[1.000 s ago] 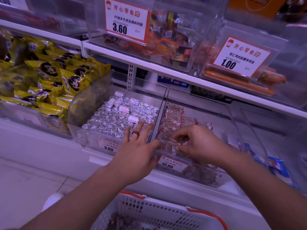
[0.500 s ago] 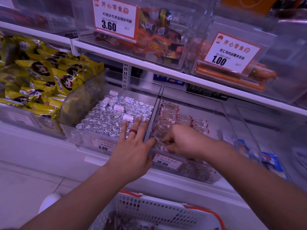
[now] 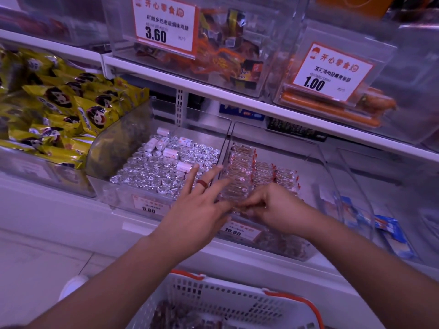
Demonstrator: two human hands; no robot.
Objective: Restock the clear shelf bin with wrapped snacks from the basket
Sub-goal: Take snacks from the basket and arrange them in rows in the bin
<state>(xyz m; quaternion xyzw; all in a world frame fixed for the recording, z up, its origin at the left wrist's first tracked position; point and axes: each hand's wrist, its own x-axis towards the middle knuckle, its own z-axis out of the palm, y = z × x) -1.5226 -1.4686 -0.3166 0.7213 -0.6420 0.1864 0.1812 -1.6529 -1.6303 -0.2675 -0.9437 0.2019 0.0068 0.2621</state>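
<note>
Head view, setting: white shop shelf (image 3: pixel 237 100) is carrying clear bins.
Clear shelf bin (image 3: pixel 327 162): is sitting centre-right, holding rows of wrapped snacks (image 3: pixel 240 167).
Left hand (image 3: pixel 199 210): fingers are spreading at the bin's front.
Right hand (image 3: pixel 275 207): is pinching a snack inside.
Basket (image 3: pixel 228 302): is being cut off at the near edge, contents blurred.

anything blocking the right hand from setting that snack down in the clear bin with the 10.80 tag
Nothing visible does. The right hand pinches a wrapped snack at the front of the clear bin, whose top is open. The left hand lies beside it, fingers spread, not across the gap.
</note>
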